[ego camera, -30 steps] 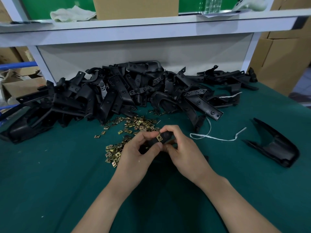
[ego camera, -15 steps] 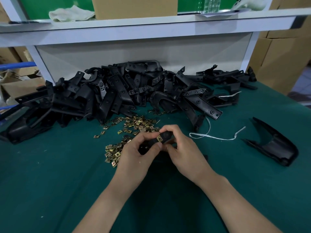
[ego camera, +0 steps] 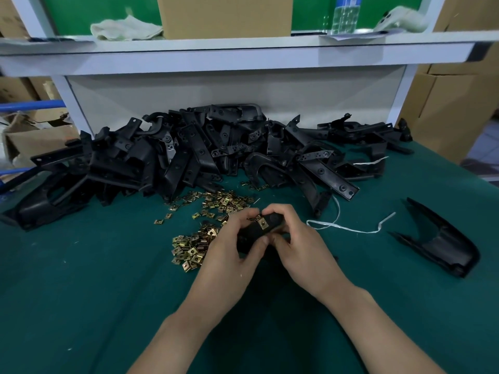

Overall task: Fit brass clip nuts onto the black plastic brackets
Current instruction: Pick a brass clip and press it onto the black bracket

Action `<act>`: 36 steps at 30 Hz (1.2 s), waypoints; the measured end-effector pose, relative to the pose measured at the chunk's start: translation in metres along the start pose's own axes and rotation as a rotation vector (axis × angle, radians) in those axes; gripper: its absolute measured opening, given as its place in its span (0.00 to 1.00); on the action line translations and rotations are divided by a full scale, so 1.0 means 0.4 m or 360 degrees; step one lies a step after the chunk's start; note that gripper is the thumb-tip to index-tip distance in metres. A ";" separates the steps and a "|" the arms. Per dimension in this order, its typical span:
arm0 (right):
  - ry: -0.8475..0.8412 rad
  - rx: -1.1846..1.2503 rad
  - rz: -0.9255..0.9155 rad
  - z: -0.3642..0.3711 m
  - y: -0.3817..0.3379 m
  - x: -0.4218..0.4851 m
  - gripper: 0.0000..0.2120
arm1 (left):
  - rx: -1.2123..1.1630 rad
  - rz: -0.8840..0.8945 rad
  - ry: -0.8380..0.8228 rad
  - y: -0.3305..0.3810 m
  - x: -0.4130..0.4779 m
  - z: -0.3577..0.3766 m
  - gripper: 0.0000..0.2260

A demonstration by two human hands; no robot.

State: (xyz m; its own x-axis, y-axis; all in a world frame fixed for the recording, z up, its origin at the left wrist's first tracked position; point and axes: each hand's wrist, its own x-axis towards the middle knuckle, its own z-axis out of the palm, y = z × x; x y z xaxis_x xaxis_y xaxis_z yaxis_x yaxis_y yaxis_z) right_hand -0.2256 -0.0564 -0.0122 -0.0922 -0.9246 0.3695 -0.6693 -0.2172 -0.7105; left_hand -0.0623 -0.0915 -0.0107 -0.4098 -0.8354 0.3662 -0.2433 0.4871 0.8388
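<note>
Pressing in from both sides now: the left hand (ego camera: 229, 255) and the right hand (ego camera: 299, 252) are both curled round one black bracket (ego camera: 272, 221), held over the green table (ego camera: 81, 306) in front of the person. One brass clip nut (ego camera: 262, 223) sits on the bracket's upper face, right between the two sets of fingertips. The thumbs meet on the bracket's near edge just below the nut, and the fingers of both hands hook over its far edge. That reads as a brace and a squeeze, the plastic steadied so the clip can be pushed home. Whether the nut is fully seated, I can't tell from here.

Just left of the bracket, partly hidden by the left hand, lies the loose scatter of clip nuts (ego camera: 194, 247), close enough for the next pick. Behind the bracket is the big heap of black brackets (ego camera: 189, 157), piled against the white back panel (ego camera: 297, 93). To the bracket's right a white strap (ego camera: 343, 228) trails across the table, and further right a lone curved black part (ego camera: 442, 244) lies well apart. Nothing blocks the hands; only the fingers themselves hide the clip's edges
</note>
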 end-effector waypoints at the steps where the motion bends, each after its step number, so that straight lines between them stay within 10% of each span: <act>1: 0.0013 0.0003 -0.0005 -0.002 0.000 0.000 0.22 | 0.0082 0.0038 -0.0008 -0.004 -0.001 -0.003 0.17; 36: -0.0065 0.0039 -0.0052 -0.006 0.000 -0.001 0.27 | 0.0492 0.0319 0.0135 0.001 0.003 -0.003 0.13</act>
State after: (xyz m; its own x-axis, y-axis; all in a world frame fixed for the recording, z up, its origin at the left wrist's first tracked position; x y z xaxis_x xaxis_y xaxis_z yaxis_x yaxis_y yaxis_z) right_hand -0.2273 -0.0551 -0.0107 -0.0399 -0.9289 0.3683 -0.6534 -0.2546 -0.7129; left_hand -0.0620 -0.0926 -0.0093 -0.4051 -0.7274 0.5539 -0.4249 0.6862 0.5904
